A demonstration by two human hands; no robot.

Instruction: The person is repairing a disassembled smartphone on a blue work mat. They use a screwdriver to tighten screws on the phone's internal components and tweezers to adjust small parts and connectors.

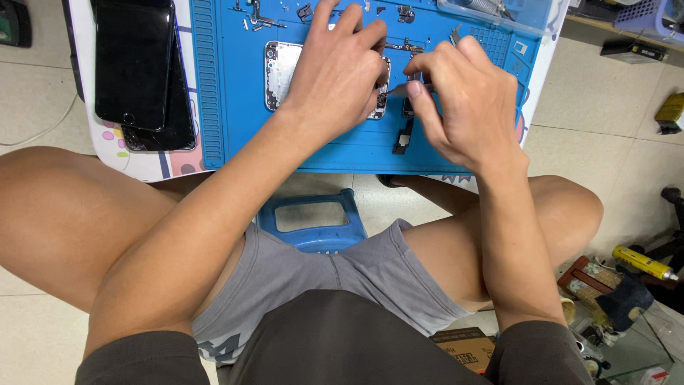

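On the ribbed blue rubber mat [214, 107], the left hand [335, 78] pressed flat on an opened metal phone shell [281, 71]; the right hand [463, 107] pinched thin tweezers [399, 90] beside it. Glossy black screens [135, 64] lay left of the mat.

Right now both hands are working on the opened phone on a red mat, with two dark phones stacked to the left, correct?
Not quite: the mat is blue, not red, as the head view shows. Both the left hand and right hand are at the opened phone, and two dark phones lie stacked to the left.
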